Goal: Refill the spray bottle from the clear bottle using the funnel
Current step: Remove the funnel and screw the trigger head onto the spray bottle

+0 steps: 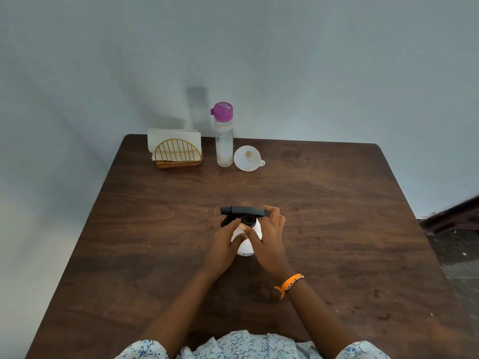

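Both hands' fingers grip spray bottle (247, 240): left hand (225, 246), right hand (268, 239). Capped clear bottle (223, 141), funnel (247, 158), napkin holder (178, 152) stand well behind on bench (337, 203).

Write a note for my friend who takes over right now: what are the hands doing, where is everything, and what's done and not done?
Hands: left hand holds the white body of the spray bottle; right hand grips its black trigger head, which is on the bottle.
Things: spray bottle stands mid-table. Clear bottle, purple cap on, stands at the far edge, with the funnel lying just right of it and a napkin holder to its left.
Done: nothing poured yet.
Left: take the head off, set the funnel in the neck, uncap the clear bottle, pour, then screw the head back on.
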The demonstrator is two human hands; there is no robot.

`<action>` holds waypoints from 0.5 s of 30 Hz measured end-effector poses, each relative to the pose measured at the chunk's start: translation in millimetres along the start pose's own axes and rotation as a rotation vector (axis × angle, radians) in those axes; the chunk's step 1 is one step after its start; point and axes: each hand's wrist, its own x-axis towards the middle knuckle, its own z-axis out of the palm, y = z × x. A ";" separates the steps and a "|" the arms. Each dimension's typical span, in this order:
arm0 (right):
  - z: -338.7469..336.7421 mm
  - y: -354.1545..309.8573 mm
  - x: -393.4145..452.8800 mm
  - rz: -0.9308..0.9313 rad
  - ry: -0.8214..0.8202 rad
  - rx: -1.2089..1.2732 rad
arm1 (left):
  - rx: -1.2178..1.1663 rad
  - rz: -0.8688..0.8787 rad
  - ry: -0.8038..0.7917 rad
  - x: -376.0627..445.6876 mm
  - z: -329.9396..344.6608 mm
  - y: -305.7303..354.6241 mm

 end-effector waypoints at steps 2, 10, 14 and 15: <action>-12.5 0.6 10.2 -0.097 -0.103 0.005 | -0.012 -0.039 -0.039 2.5 -3.2 0.6; -16.5 5.6 32.7 -0.079 -0.359 0.132 | 0.042 -0.156 -0.161 16.5 -10.6 -4.4; 3.5 4.7 18.9 -0.087 -0.104 0.064 | 0.071 -0.098 -0.115 17.0 -8.5 -1.9; 5.8 3.8 18.1 -0.079 -0.071 0.039 | 0.073 -0.092 -0.097 16.2 -7.2 -2.8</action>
